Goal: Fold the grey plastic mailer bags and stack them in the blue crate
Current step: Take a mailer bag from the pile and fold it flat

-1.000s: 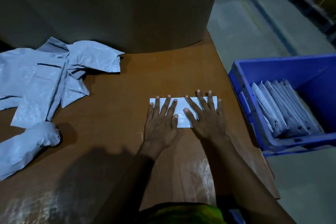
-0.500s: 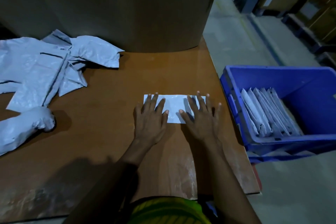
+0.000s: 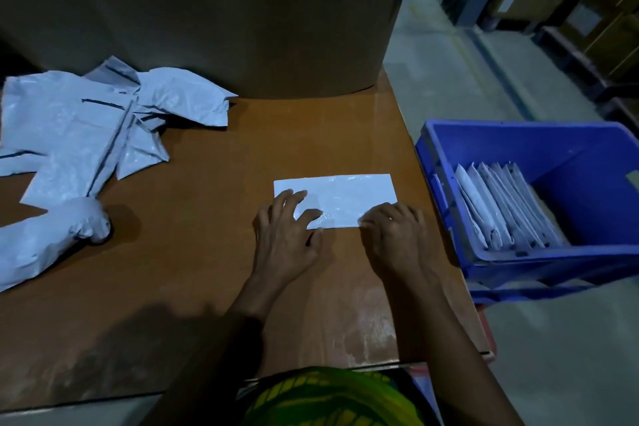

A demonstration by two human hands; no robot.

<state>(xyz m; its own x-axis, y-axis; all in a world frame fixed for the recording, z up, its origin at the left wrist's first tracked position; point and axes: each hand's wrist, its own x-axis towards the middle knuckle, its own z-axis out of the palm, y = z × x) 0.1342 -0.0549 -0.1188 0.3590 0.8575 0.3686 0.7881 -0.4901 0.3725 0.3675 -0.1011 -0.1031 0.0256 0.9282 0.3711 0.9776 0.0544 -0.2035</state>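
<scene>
Currently one folded bag (image 3: 345, 197) lies left of the blue crate (image 3: 587, 149), left hand (image 3: 287, 239) resting open on it, right hand (image 3: 397, 235) curled at its corner (grip unclear); several bags (image 3: 501, 211) already stand inside, crumpled pile (image 3: 86, 135) far left awaits.

I find the light dim and bluish. The folded bag (image 3: 349, 195) is brightest, with glare on its plastic. Nearer me and left of it my shadow darkens the table (image 3: 311, 135). Far beyond it, rightward, the shelving (image 3: 587, 10) is soft and bowed.
</scene>
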